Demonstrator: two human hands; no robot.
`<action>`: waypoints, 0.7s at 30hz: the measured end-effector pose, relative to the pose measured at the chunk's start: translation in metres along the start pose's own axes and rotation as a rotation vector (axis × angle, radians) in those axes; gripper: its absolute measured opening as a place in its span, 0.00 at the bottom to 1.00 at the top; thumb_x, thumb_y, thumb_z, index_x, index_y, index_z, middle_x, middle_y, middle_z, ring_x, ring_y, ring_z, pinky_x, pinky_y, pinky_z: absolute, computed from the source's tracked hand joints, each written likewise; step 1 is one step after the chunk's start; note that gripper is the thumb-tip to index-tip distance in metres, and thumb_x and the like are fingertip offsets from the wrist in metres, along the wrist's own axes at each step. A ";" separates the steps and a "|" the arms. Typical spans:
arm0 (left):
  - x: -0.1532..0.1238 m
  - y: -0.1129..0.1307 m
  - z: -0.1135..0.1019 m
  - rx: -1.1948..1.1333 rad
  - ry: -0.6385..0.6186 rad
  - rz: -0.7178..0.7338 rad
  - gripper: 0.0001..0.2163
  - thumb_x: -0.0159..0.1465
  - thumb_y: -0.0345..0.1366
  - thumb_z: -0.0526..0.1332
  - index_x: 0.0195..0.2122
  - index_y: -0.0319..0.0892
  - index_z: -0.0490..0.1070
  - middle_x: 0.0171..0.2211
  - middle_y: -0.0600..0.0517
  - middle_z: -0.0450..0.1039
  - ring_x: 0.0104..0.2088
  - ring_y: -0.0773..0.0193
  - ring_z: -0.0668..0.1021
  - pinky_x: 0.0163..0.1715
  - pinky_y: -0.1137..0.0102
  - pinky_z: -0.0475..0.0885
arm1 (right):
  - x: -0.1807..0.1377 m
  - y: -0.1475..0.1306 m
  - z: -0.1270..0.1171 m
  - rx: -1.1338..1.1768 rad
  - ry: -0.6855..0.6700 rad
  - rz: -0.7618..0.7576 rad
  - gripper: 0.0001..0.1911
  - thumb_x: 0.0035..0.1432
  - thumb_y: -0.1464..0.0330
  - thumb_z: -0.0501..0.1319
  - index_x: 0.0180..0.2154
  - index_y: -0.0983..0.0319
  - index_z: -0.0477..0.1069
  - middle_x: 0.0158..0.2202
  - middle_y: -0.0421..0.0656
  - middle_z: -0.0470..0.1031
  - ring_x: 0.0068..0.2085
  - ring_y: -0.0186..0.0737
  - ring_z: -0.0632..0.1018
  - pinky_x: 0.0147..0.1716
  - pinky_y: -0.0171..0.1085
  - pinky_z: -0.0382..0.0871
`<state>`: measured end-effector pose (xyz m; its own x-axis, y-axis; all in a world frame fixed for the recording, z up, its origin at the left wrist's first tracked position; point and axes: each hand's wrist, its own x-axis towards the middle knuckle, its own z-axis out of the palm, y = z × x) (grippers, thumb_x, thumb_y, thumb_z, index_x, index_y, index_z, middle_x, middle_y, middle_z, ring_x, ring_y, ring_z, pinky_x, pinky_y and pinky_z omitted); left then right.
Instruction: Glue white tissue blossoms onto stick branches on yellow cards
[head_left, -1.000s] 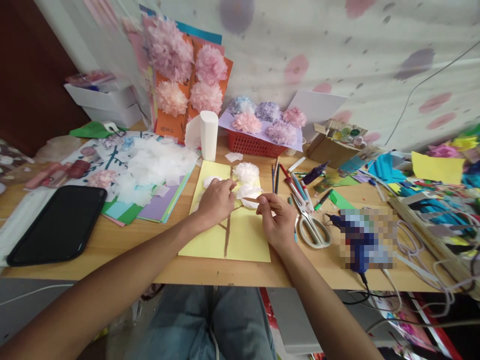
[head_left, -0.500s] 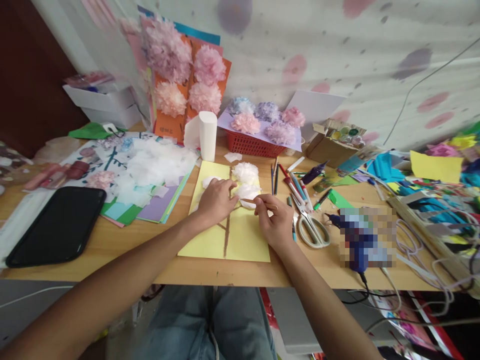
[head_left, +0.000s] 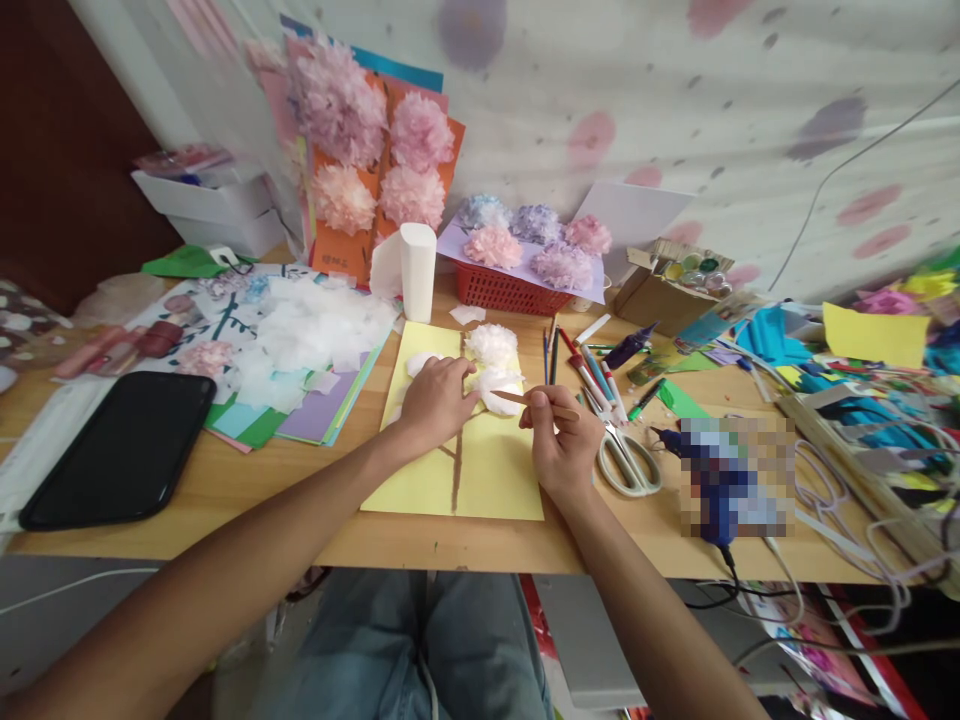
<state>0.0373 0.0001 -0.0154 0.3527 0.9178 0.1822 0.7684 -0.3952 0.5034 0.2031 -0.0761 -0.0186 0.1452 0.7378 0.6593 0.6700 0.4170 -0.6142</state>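
My right hand (head_left: 564, 438) grips a thin wooden stick (head_left: 511, 398) with a pointed end, which points left over the lower white paper puff (head_left: 499, 388). Bent but apart, the fingers of my left hand (head_left: 439, 400) rest over the yellow sheet (head_left: 499, 470), with thumb and forefinger beside that puff. A brown trunk with a branch is drawn on the sheet. Above sits a fuller white tissue flower (head_left: 491, 345). Another white puff (head_left: 420, 362) shows partly behind my left hand, which hides the rest there.
White tissue pieces (head_left: 315, 320) lie in a heap on the left, near a black tablet (head_left: 120, 450). Pens and scissors (head_left: 628, 462) are at the right, beside a blue glue gun (head_left: 716, 490). A red basket (head_left: 510, 290) bears paper flowers at the back.
My right hand has drawn back to the right with the stick, whose tip has come off the edge of the lower puff. My left hand has hardly moved.
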 end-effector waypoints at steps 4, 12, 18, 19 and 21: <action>-0.001 -0.001 0.000 -0.003 0.005 0.007 0.11 0.66 0.34 0.61 0.49 0.38 0.74 0.47 0.41 0.78 0.51 0.48 0.76 0.52 0.57 0.72 | 0.000 0.001 0.000 -0.013 -0.055 0.000 0.14 0.71 0.64 0.55 0.34 0.60 0.74 0.25 0.39 0.76 0.27 0.35 0.78 0.30 0.34 0.69; -0.001 -0.002 0.002 0.006 0.023 0.002 0.11 0.65 0.33 0.61 0.49 0.39 0.75 0.47 0.42 0.79 0.50 0.48 0.76 0.52 0.57 0.72 | 0.001 -0.001 0.000 -0.021 -0.048 -0.008 0.14 0.70 0.65 0.55 0.32 0.60 0.73 0.24 0.39 0.76 0.27 0.34 0.77 0.31 0.33 0.68; 0.000 -0.004 0.003 -0.017 0.033 0.014 0.12 0.65 0.33 0.62 0.49 0.38 0.75 0.47 0.43 0.79 0.51 0.48 0.76 0.53 0.56 0.72 | 0.001 -0.003 0.000 -0.027 -0.038 -0.024 0.15 0.71 0.64 0.54 0.33 0.60 0.73 0.25 0.39 0.76 0.26 0.35 0.77 0.30 0.34 0.69; 0.000 -0.005 0.003 -0.029 0.039 0.019 0.12 0.64 0.32 0.62 0.48 0.38 0.75 0.47 0.43 0.79 0.51 0.48 0.76 0.53 0.56 0.72 | 0.002 -0.003 0.000 -0.023 -0.061 -0.025 0.14 0.71 0.64 0.55 0.33 0.60 0.73 0.25 0.39 0.76 0.26 0.35 0.77 0.30 0.33 0.69; 0.001 -0.005 0.003 -0.069 0.057 0.024 0.12 0.64 0.32 0.62 0.48 0.39 0.76 0.46 0.44 0.80 0.50 0.48 0.76 0.54 0.56 0.71 | 0.001 -0.003 0.000 -0.009 -0.082 -0.017 0.13 0.70 0.64 0.55 0.34 0.60 0.73 0.24 0.38 0.75 0.26 0.35 0.77 0.30 0.33 0.69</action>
<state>0.0349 0.0027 -0.0205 0.3379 0.9096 0.2417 0.7209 -0.4152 0.5549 0.2013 -0.0760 -0.0161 0.0740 0.7714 0.6320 0.6783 0.4256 -0.5989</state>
